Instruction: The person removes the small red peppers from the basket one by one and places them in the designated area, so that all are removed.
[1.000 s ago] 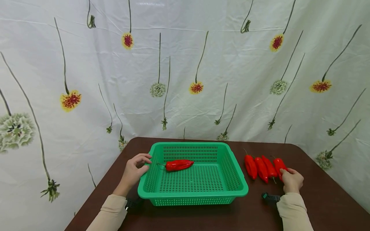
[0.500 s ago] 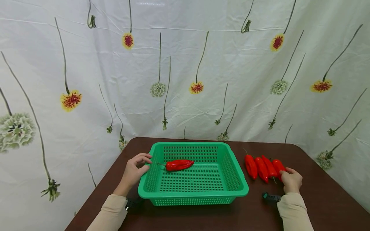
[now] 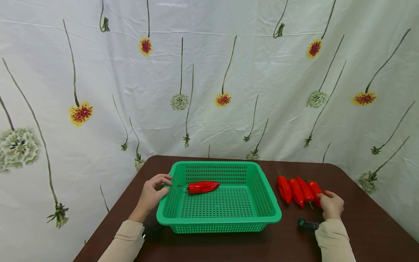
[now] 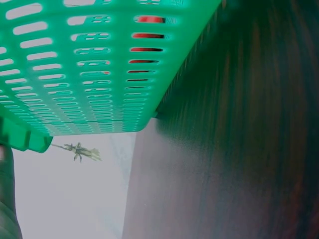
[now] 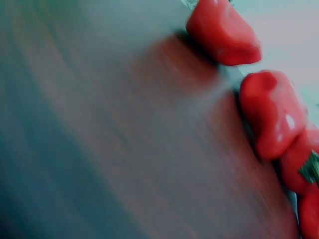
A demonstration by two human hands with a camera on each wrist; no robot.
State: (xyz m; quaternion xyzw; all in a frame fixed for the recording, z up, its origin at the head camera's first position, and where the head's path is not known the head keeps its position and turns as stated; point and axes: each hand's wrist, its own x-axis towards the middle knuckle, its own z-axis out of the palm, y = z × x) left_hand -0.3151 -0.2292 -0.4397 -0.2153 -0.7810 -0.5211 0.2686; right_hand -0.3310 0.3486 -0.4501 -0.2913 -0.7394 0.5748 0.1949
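My left hand (image 3: pixel 151 195) is at the left rim of a green plastic basket (image 3: pixel 222 220), its fingers bent over the edge. One long red pepper (image 3: pixel 203 187) lies inside, stem to the left. Right of the basket, several red peppers lie side by side on the table. My right hand (image 3: pixel 331 205) pinches the lower end of the rightmost pepper (image 3: pixel 315 188) between thumb and fingers. That hand is hidden in the right wrist view, where the row's end pepper (image 5: pixel 310 211) sits at the lower right edge.
The dark brown table (image 3: pixel 278 243) carries everything. Nearest the basket in the row is another red pepper (image 3: pixel 284 189), and beside it a second pepper (image 3: pixel 296 192) and a third pepper (image 3: pixel 304 189). A flower-printed curtain (image 3: pixel 209 80) hangs behind the table.
The rightmost pepper has shifted slightly left towards the others, with my right hand still on it. My left hand and the basket stay in place.
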